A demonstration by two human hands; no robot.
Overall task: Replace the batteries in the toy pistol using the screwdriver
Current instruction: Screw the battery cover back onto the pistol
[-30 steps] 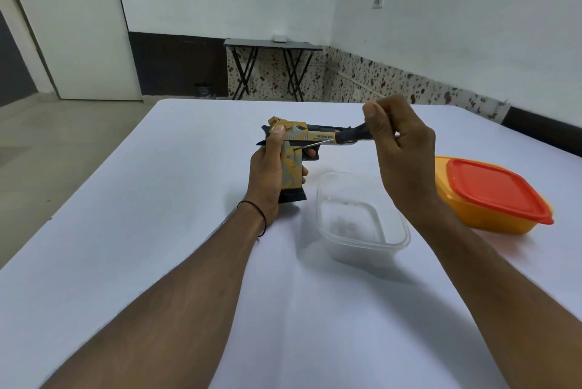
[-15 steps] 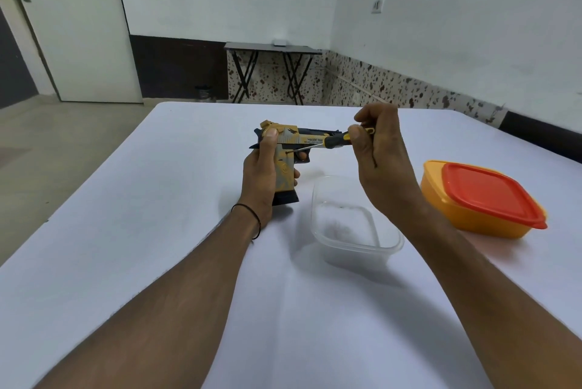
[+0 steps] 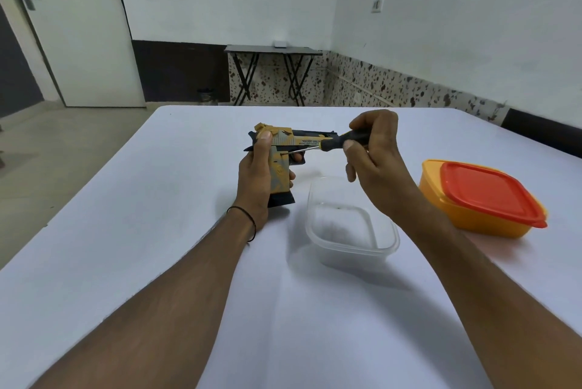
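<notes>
A yellow and dark blue toy pistol (image 3: 285, 144) stands upright on its grip base on the white table (image 3: 126, 231). My left hand (image 3: 256, 179) grips its handle, thumb up on the rear of the slide. My right hand (image 3: 374, 152) holds a screwdriver (image 3: 333, 143) with a black and yellow handle by the fingertips. The thin metal shaft runs left and its tip touches the side of the pistol's grip just behind the trigger.
A clear plastic container (image 3: 349, 228) without a lid sits just right of the pistol, with a tiny dark speck inside. Further right stands a yellow container with a red lid (image 3: 485, 199). A folding table (image 3: 274, 51) stands against the far wall.
My right hand has shifted its fingers on the screwdriver handle, turning it, while the tip stays at the pistol's grip. The left hand holds the pistol as before.
</notes>
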